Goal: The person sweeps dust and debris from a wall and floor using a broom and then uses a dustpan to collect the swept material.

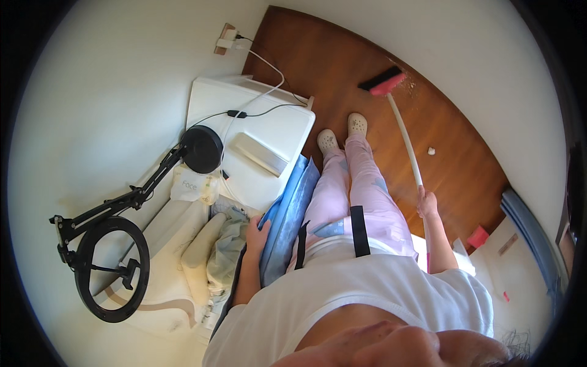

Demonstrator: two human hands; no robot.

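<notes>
My right hand is closed around the white handle of a broom. The broom's pink head with black bristles lies against the wooden floor, near the far wall. Light-coloured crumbs are scattered beside the head. Farther back along the handle, a small white crumpled piece rests on the floor. On my other side, my left hand grips the upper edge of a blue fabric panel, which stands beside a bed. Part of that hand's grip is hidden.
Left of my legs stands a white bedside cabinet with a flat box and cables. A black lamp arm with a ring reaches over the bed. Tissues and bedding lie nearby. A folded blue-grey object leans at right.
</notes>
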